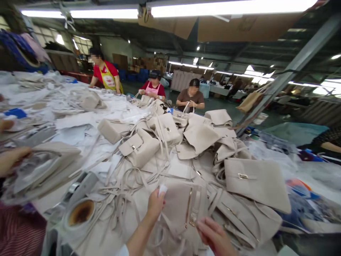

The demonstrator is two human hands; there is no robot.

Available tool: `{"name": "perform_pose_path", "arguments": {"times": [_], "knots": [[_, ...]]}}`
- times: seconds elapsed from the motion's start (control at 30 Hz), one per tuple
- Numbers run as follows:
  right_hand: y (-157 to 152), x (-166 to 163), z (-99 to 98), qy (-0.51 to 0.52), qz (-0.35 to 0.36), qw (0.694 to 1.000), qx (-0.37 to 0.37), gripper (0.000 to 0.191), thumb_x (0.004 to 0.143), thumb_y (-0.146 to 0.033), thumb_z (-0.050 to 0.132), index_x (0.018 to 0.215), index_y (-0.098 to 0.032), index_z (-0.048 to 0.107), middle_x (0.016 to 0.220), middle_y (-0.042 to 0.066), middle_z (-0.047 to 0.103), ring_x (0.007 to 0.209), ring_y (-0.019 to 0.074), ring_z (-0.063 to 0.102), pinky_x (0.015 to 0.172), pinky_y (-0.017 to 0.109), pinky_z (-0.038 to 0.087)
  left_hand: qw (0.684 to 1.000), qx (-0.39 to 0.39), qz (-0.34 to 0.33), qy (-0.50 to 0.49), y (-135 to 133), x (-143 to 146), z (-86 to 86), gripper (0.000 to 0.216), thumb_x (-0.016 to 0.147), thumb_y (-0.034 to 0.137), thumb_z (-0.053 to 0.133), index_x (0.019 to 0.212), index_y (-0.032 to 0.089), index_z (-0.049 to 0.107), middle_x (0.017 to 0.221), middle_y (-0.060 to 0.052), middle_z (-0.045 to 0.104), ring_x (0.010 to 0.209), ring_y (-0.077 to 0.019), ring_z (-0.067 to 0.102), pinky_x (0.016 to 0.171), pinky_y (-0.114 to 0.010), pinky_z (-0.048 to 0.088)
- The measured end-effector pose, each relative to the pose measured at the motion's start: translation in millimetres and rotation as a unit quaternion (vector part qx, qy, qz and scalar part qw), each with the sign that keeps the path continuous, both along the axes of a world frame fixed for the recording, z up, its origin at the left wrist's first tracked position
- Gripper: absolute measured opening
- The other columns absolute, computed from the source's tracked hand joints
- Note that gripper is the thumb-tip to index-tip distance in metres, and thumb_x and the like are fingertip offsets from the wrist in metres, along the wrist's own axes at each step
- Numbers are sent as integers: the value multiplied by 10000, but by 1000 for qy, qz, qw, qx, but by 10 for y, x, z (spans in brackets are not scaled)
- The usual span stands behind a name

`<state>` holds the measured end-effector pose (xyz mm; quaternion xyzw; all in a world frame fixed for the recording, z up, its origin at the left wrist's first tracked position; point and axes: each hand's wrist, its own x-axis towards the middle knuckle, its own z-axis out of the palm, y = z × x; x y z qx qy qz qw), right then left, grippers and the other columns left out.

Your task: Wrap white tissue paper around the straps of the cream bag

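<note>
Left hand: the left hand [156, 203] sits low in the frame, just left of centre, fingers pinched shut on a small white wad [162, 189] pressed against the nearest bag.
Right hand: the right hand [213, 236] is at the bottom edge, right of centre, fingers curled narrow at the lower edge of the same bag; whether it truly grips the strap there is hard to tell, as the picture is blurred.
Bag in hand: a beige handbag [181, 209] lies flat at bottom centre, between the two hands, with a gold clasp strip running down its front.
Surface: a broad worktable [53, 208], almost wholly covered; a bare pale patch shows at lower left.
Heap: a heap of beige bags [165, 138] fills the middle of the frame, straps tangled beneath; one large flat bag [255, 181] lies at right of centre.
Lower left: a round pot with a dark brown centre [80, 212] stands near the table edge.
Far left: another person's hand [12, 158] holds a bag in clear wrapping [42, 170].
Co-workers: three people [153, 89] stand at the far side, upper centre-left, two in aprons.
Room: a large workshop with strip lights [103, 13] along the top, a slanting grey steel beam [293, 65] at upper right, and stacked cartons in the background.
</note>
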<state>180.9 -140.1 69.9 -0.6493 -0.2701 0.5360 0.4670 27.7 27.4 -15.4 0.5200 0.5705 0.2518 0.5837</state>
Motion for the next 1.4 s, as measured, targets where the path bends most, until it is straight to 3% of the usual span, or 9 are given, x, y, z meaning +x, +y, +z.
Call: {"name": "perform_pose_path", "arguments": {"times": [0.13,0.27,0.43,0.67,0.87,1.03,1.13,1.4], "knots": [[1006,-216,128,-20,100,994,27,343,701,-500,647,607,-198,513,526,-63,441,504,93,337,511,254,249,1000,23,-10,14,-49,-40,11,169,820,309,511,694,198,527,538,33,519,504,-144,518,506,-241,371],[1440,-320,-106,-89,145,985,-4,307,636,-448,622,505,-198,501,474,-61,428,492,99,335,518,268,242,1000,29,-5,11,-93,-70,22,200,821,371,515,718,203,551,589,11,554,598,-171,562,563,-256,408],[1421,-264,-397,-109,139,984,-22,292,647,-413,599,476,-187,529,468,-46,476,504,113,390,554,274,274,1000,9,-17,-13,-124,-58,37,236,816,424,505,729,205,517,574,33,512,492,-129,490,486,-237,383],[1443,-242,-462,-97,132,986,-26,321,634,-449,627,475,-184,539,433,-58,453,478,101,355,521,259,257,999,-21,-17,-20,-48,-49,157,413,848,558,319,726,203,492,479,52,446,380,-118,410,392,-237,335],[1359,-303,-562,-59,114,992,-19,276,571,-426,632,475,-179,557,433,-57,456,476,94,355,512,252,265,999,-33,-23,24,-32,-78,205,461,844,574,300,686,199,517,435,34,466,343,-130,412,386,-252,325],[1325,-485,-727,-25,59,998,-12,308,543,-494,617,556,-192,556,487,-41,503,488,109,405,520,254,303,997,-14,-31,72,-63,-89,227,475,866,553,259,693,206,532,447,27,462,374,-153,437,417,-272,352],[1334,-555,-797,-19,24,1000,-9,321,518,-518,614,545,-217,507,458,-55,458,463,111,388,499,257,306,994,15,-39,100,-65,-90,251,459,871,543,289,672,211,535,467,23,460,414,-162,468,459,-275,369],[1306,-543,-792,-57,-48,997,10,217,541,-402,625,523,-205,537,512,-42,493,566,134,432,565,263,353,986,57,-66,141,-84,-66,315,485,915,480,243,672,209,563,482,0,514,477,-180,530,537,-278,395]]}}
